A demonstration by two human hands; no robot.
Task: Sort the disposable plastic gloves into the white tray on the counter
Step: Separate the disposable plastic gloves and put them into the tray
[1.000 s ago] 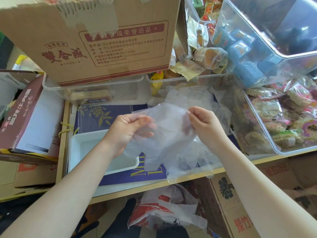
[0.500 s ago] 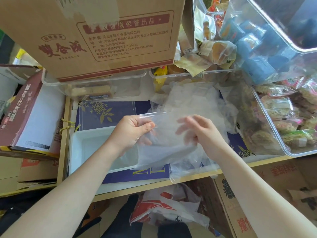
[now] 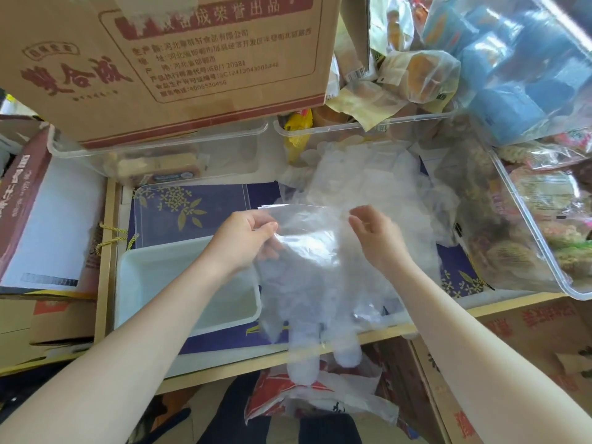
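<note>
Mid-frame: my left hand pinches a glove by its cuff; right hand loose, released. Glove hangs beside white tray, lower left. Next, I'd judge: swing it left, drop in.

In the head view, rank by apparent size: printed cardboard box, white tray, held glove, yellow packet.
1. printed cardboard box, though nearest the camera
2. white tray and held glove: too alike to rank
3. yellow packet
</note>
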